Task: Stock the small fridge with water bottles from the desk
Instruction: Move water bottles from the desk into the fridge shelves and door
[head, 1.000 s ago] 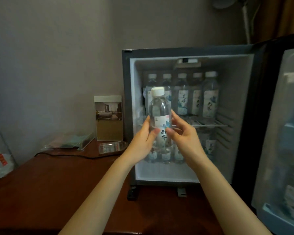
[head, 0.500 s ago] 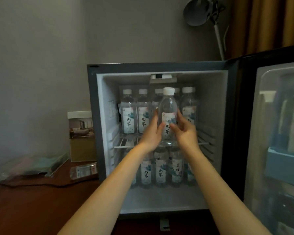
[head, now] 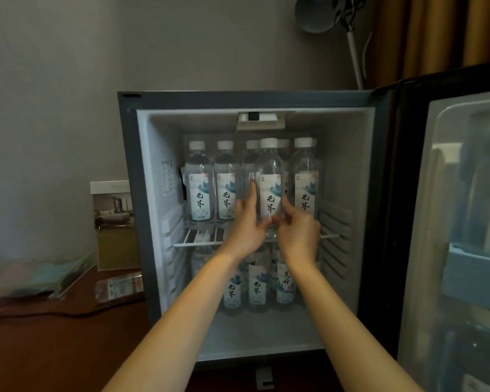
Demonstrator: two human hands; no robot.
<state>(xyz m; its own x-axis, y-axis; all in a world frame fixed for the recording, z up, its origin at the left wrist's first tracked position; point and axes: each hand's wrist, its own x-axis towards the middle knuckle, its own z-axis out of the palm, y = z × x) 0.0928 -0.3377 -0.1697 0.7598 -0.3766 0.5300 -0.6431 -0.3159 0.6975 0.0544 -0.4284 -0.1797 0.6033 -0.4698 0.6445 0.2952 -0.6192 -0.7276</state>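
One upright water bottle [head: 270, 193] is gripped low down by two hands at the front of the wire shelf [head: 193, 245] in the open fridge [head: 130, 193], the left hand [head: 246, 230] laid up its left side with the thumb in front and the right hand [head: 297, 233] curled round its right side. Five more shelf bottles [head: 198, 193] are counted by their caps, two half hidden behind the held one, and at least four lower bottles [head: 256, 290] are seen beneath, partly covered by the forearms. Whether the held bottle's base rests on the shelf cannot be told, and the door [head: 464, 222], cut off at the right, is too blurred for its contents to be counted.
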